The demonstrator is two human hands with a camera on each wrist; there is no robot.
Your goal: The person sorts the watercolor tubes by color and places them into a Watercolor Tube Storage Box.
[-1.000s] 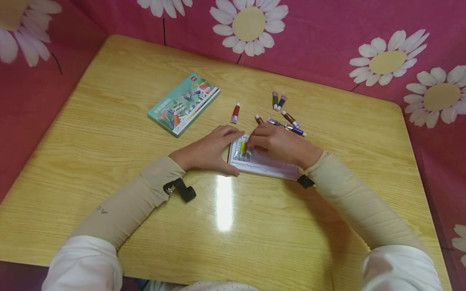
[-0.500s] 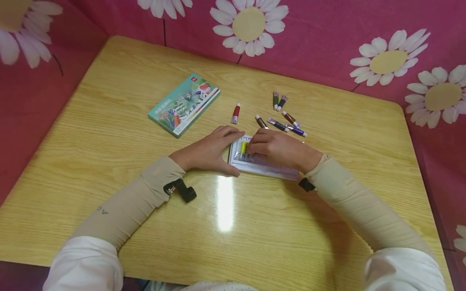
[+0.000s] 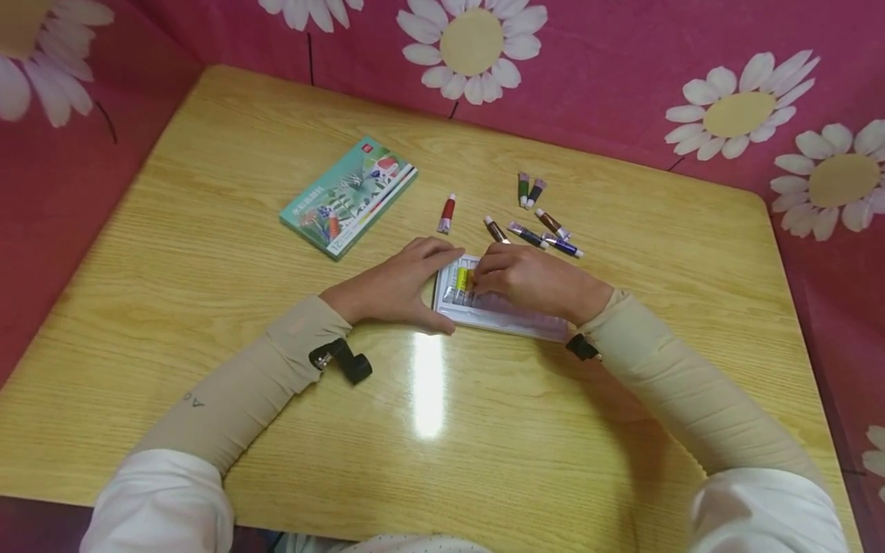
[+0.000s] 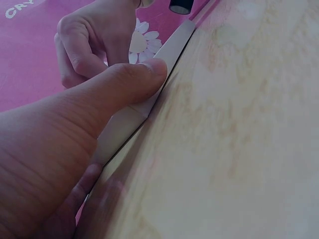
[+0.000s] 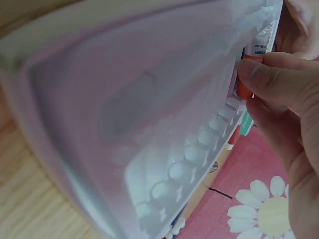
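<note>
A white paint tray (image 3: 522, 324) lies in front of me with several paint tubes at its left end, among them a yellow paint tube (image 3: 462, 279). My left hand (image 3: 390, 286) spans that end, thumb on the near edge and fingers toward the far edge. In the left wrist view its thumb presses the tray's side wall (image 4: 122, 130). Over the tray, my right hand (image 3: 522, 278) pinches an orange paint tube (image 5: 243, 91) between thumb and fingers, at a slot beside the tubes. Empty slots (image 5: 180, 172) show in the right wrist view.
Behind the tray lie several loose tubes: red (image 3: 448, 213), green (image 3: 523, 189), black (image 3: 535, 193), brown (image 3: 551, 223), dark brown (image 3: 495, 229), dark (image 3: 528, 234) and blue (image 3: 563, 246). A green paint box (image 3: 351, 198) lies at the back left.
My right hand has shifted slightly toward me, uncovering more of the dark brown tube, and its fingers have moved a little at the slot. The left hand has stayed in place.
</note>
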